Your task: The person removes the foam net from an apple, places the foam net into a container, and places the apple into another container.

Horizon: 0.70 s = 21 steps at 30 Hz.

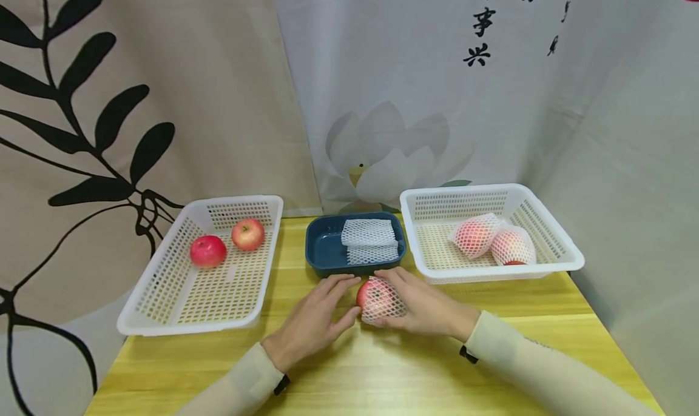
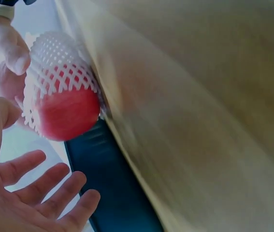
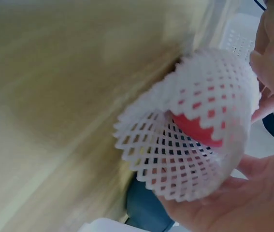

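Note:
On the table just in front of the blue tray, a red apple [image 1: 363, 296] sits partly inside a white foam net sleeve [image 1: 384, 301]. My right hand [image 1: 423, 302] holds the sleeved apple from its right side, thumb and fingers around it. In the right wrist view the loose end of the foam net [image 3: 175, 159] flares wide, with red skin showing inside. My left hand [image 1: 314, 319] is at the apple's left, fingers spread and relaxed. The left wrist view shows the apple's bare red end [image 2: 69, 113] facing this left hand [image 2: 35, 193], which grips nothing.
A white basket [image 1: 191, 329] at left holds two bare apples [image 1: 208, 251]. The blue tray [image 1: 322, 246] contains white foam nets [image 1: 370, 233]. Another white basket [image 1: 491, 275] at right holds two apples in foam nets [image 1: 475, 236]. A curtain [image 1: 229, 100] hangs behind the wooden table [image 1: 349, 379].

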Motion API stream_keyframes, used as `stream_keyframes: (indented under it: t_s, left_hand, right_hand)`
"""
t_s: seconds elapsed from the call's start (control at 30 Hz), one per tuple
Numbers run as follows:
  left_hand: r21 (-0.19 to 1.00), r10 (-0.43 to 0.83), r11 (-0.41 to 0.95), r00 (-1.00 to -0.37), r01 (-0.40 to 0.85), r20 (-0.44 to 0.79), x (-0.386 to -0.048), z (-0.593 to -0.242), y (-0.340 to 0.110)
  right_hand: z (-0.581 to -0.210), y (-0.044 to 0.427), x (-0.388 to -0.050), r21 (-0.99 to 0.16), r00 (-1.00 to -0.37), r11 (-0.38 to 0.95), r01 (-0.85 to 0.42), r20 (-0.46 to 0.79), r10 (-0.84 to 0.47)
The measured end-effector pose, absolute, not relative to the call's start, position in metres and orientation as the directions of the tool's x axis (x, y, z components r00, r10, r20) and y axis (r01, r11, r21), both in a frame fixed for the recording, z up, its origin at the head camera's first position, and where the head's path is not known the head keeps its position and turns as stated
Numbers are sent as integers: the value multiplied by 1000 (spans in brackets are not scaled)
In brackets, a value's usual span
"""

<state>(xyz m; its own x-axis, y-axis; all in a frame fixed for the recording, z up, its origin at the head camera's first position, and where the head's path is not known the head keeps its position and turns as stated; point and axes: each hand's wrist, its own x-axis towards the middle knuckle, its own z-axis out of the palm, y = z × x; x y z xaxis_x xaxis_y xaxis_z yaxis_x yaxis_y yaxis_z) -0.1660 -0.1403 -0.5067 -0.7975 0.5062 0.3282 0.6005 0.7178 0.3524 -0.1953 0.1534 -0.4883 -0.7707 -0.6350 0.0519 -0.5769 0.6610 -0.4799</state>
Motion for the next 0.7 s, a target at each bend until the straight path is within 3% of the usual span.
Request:
stream_keyframes:
  t_s: [0.27,0.7]
  left_hand:
    - [426,465,718,-835,550,294,-164,-511,-136]
    - [500,456,681,-844,535,283,-167,-510,-132]
  right_hand:
    - [-496,147,-191,-484,-777,655,-580,87,-623]
    - [-504,135,-197,-509,-783,636,-580,130,-609]
